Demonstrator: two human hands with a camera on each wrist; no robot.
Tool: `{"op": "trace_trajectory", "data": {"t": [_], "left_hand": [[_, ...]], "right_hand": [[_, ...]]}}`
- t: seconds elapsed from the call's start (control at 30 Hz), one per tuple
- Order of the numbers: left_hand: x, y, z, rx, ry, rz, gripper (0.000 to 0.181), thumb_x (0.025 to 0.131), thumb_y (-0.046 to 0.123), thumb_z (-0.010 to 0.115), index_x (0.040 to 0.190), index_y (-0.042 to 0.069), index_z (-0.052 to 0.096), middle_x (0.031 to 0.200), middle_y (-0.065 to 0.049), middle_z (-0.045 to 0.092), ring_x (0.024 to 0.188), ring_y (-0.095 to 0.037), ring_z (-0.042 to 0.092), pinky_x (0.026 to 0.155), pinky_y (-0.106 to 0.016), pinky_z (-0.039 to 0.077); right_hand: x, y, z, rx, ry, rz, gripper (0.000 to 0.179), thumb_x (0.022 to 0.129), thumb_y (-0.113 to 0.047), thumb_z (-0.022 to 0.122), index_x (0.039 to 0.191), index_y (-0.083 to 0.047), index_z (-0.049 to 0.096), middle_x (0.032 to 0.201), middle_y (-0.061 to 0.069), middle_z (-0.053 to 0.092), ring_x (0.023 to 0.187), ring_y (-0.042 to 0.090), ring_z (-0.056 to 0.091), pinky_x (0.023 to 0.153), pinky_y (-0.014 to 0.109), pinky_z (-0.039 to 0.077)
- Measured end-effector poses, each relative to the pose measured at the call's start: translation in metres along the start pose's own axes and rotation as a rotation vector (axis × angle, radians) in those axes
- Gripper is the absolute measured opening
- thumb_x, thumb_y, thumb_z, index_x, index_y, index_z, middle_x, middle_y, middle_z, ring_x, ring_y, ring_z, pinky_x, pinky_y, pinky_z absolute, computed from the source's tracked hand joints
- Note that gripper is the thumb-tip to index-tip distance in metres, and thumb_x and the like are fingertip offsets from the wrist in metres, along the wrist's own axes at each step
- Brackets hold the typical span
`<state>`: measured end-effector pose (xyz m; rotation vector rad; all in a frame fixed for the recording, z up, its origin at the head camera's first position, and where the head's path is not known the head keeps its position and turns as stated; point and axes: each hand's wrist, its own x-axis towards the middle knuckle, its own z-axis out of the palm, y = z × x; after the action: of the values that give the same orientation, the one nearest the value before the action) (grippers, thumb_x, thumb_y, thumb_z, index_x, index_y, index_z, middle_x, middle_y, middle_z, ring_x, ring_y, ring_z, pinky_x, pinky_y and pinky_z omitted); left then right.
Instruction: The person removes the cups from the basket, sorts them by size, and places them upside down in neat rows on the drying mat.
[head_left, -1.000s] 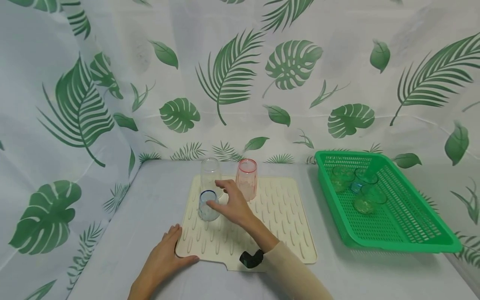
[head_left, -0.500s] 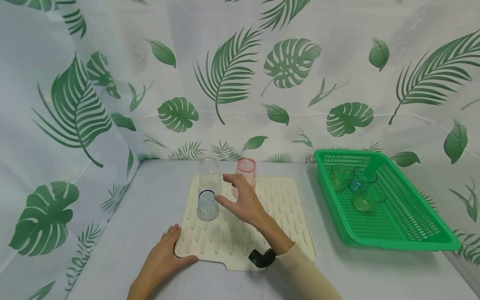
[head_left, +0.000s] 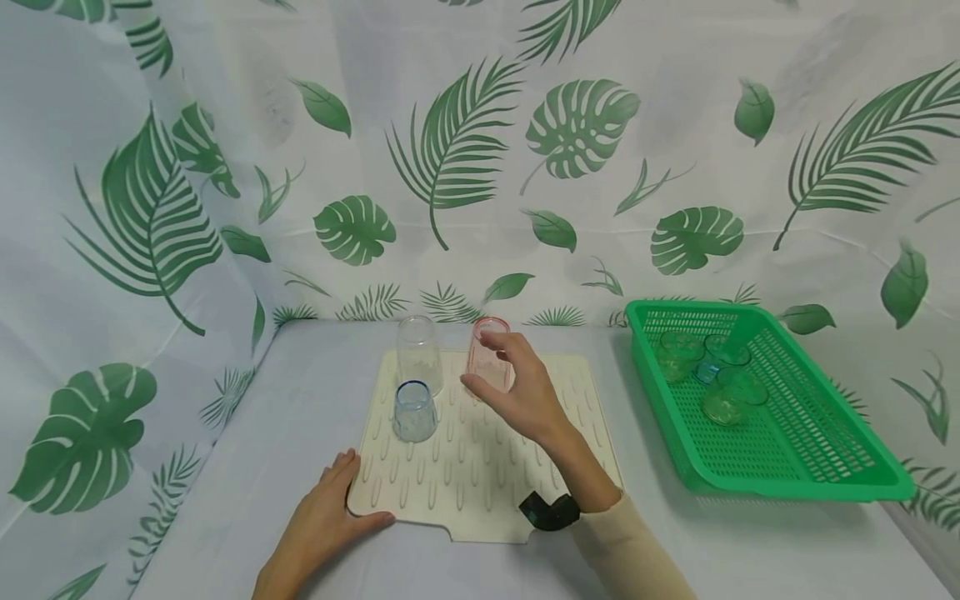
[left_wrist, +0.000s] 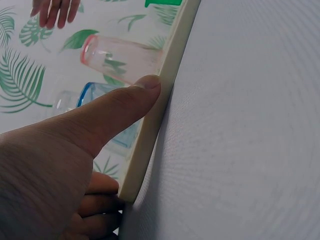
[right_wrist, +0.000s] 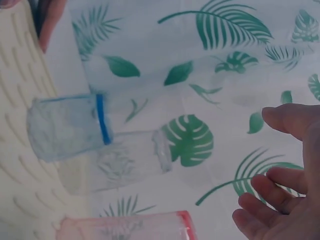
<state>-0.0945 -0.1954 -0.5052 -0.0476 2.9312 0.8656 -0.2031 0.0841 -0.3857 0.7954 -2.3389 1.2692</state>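
Observation:
A cream ridged drying mat (head_left: 480, 467) lies on the table. My left hand (head_left: 322, 517) holds its near left corner, thumb along the front edge and fingers at the left side; the left wrist view shows the fingers (left_wrist: 100, 200) bent at that corner. A short blue-rimmed glass (head_left: 414, 417), a tall clear glass (head_left: 417, 350) and a tall red-rimmed glass (head_left: 480, 358) stand upright on the mat. My right hand (head_left: 528, 392) is in front of the red-rimmed glass, partly covering it. Its thumb and fingers are apart and hold nothing, as the right wrist view confirms.
A green perforated plastic basket (head_left: 697, 467) stands to the right of the mat. Several things are in its left part, among them a yellowish glass (head_left: 723, 408) and a blue-tinted glass (head_left: 708, 371). A leaf-print curtain (head_left: 480, 167) closes off the back and left sides.
My right hand has drawn away from the blue-rimmed glass and moved right, to in front of the red-rimmed glass. The left hand and the glasses have stayed in place.

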Motion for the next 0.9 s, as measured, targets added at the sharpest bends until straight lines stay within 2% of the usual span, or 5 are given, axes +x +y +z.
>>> {"op": "trace_trajectory", "data": {"t": [0.5, 0.8, 0.9], "left_hand": [[0.000, -0.003, 0.003, -0.024, 0.016, 0.004, 0.113, 0.061, 0.072, 0.069, 0.143, 0.001, 0.036, 0.151, -0.020, 0.031, 0.139, -0.043, 0.026, 0.111, -0.058, 0.029], [0.000, -0.002, 0.002, -0.017, 0.014, 0.016, 0.113, 0.062, 0.072, 0.069, 0.142, 0.000, 0.037, 0.151, -0.021, 0.031, 0.140, -0.041, 0.026, 0.112, -0.057, 0.027], [-0.001, -0.001, 0.001, -0.019, 0.018, 0.024, 0.113, 0.062, 0.072, 0.069, 0.142, 0.000, 0.037, 0.150, -0.021, 0.032, 0.139, -0.043, 0.027, 0.111, -0.058, 0.028]], "right_hand": [[-0.012, 0.007, -0.053, -0.007, 0.106, 0.021, 0.057, 0.079, -0.016, 0.075, 0.131, -0.010, 0.051, 0.125, 0.009, 0.056, 0.117, 0.023, 0.054, 0.100, 0.042, 0.046], [-0.027, 0.022, -0.090, -0.075, 0.191, 0.122, 0.058, 0.080, -0.013, 0.074, 0.133, -0.007, 0.049, 0.126, 0.013, 0.055, 0.117, 0.027, 0.053, 0.100, 0.045, 0.044], [-0.031, 0.027, -0.104, -0.079, 0.233, 0.162, 0.057, 0.081, -0.012, 0.073, 0.133, -0.006, 0.050, 0.124, 0.013, 0.055, 0.116, 0.026, 0.053, 0.100, 0.038, 0.045]]}}
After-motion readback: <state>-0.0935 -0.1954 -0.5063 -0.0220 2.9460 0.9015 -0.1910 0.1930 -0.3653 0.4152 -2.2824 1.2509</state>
